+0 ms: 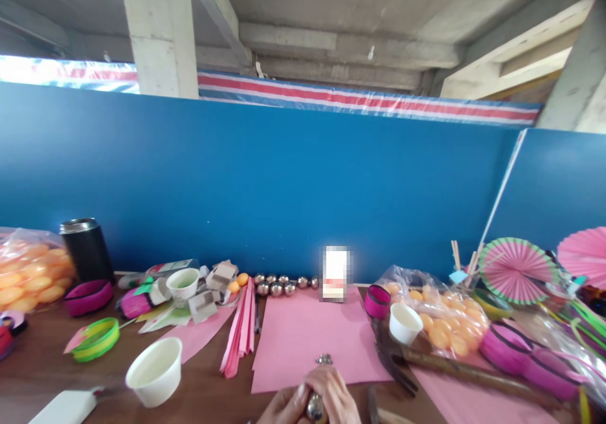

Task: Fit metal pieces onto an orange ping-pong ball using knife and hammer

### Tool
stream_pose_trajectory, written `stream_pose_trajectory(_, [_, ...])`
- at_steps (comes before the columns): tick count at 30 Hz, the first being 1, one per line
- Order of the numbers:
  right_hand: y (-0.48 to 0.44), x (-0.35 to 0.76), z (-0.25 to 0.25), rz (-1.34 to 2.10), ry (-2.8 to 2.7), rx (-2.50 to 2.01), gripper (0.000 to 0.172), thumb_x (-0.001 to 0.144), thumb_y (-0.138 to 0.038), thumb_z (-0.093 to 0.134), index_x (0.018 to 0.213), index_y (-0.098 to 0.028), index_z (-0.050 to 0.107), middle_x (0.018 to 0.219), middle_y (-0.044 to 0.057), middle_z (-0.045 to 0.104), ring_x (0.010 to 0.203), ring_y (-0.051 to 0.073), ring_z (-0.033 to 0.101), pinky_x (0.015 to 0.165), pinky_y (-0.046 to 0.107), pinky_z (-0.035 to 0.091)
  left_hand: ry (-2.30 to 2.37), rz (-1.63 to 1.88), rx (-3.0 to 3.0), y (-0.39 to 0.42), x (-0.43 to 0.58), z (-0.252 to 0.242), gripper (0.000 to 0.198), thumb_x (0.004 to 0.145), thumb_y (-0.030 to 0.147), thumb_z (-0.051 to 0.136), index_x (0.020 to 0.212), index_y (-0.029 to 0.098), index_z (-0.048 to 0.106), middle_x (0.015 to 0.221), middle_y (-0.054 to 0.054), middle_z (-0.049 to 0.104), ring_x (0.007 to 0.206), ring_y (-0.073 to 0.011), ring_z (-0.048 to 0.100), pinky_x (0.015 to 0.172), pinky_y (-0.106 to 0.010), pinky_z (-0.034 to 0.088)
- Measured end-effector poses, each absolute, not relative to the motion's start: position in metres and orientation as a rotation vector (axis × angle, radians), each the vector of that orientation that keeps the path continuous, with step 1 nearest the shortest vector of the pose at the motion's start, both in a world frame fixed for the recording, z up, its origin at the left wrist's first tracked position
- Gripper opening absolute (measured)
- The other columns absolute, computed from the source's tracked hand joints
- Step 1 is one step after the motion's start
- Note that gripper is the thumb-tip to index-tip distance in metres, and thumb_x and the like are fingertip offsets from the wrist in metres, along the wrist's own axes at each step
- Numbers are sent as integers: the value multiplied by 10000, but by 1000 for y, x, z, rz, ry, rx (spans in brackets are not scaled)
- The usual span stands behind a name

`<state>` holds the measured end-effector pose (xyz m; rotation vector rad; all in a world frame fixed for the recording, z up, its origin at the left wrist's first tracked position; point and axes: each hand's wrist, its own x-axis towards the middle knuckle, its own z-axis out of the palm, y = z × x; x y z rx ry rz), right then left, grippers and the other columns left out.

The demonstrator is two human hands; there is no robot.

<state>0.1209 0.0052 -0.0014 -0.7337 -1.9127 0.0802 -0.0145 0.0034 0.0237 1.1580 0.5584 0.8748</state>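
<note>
A shiny silver metal ball (pixel 314 406) sits between my two hands at the bottom middle of the view. My left hand (pixel 284 405) closes round it from the left, with the thumb against its side. My right hand (pixel 333 391) curls over it from the right and top. The fingers hide much of the ball. Just beyond the fingertips, a small cluster of metal pieces (pixel 324 359) lies on pink paper (pixel 317 329). More silver balls (pixel 276 288) stand in rows at the paper's far edge.
A claw hammer (pixel 454 364) lies to the right, another tool's head (pixel 373 405) nearer me. White paper cups (pixel 154 373), folded pink strips (pixel 241 329), bags of orange balls (pixel 445 323), a black flask (pixel 86 250) and paper fans (pixel 518 269) stand around. A blue partition (pixel 265 178) closes the back.
</note>
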Motion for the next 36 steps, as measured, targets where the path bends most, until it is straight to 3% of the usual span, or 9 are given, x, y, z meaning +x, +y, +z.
stream_pose_trajectory(4, [7,124,-5,115,-1921,-786,336,794,-506,371,866,-200,490,717,34,552,659,160,525,638,290,449,435,826,978,8,-11,4,374,673,460,562,745,97,615,604,-22,472,472,-47,358,460,-193,247])
stream_pose_trajectory(11, [6,124,-2,111,-1941,-770,386,775,-563,358,805,-204,497,688,24,551,649,158,528,621,285,451,471,830,1084,7,-14,15,405,632,476,593,693,77,622,550,3,397,470,-48,282,474,-213,215])
stream_pose_trajectory(18, [4,127,10,111,-2044,-678,263,831,-419,374,776,-201,509,766,36,602,731,153,553,689,301,460,472,813,1138,5,-12,25,396,604,477,614,649,84,597,583,-1,387,533,-75,318,526,-225,247])
stream_pose_trajectory(24, [5,129,10,70,-2024,-609,294,875,-348,292,982,-203,525,852,59,643,791,168,583,762,350,453,386,864,1124,-1,-10,40,269,639,369,631,717,111,625,696,-32,464,674,-124,433,695,-278,335])
stream_pose_trajectory(29, [1,132,14,106,-1997,-755,439,824,-487,333,1080,-176,507,930,93,623,876,213,568,773,352,464,389,815,962,4,-11,24,354,673,441,571,621,92,600,575,6,387,505,-60,339,534,-217,287])
stream_pose_trajectory(32, [1,132,11,82,-1999,-796,493,773,-517,423,1117,-167,475,938,101,608,875,222,560,751,338,469,473,816,959,6,-13,17,368,711,451,522,656,95,598,573,-6,426,494,-61,351,499,-209,258])
stream_pose_trajectory(36, [2,125,5,99,-1983,-771,384,806,-469,395,1032,-173,489,842,75,597,785,189,556,732,329,457,502,876,1025,4,-14,22,370,687,446,554,634,84,606,595,-17,457,543,-77,375,542,-220,276])
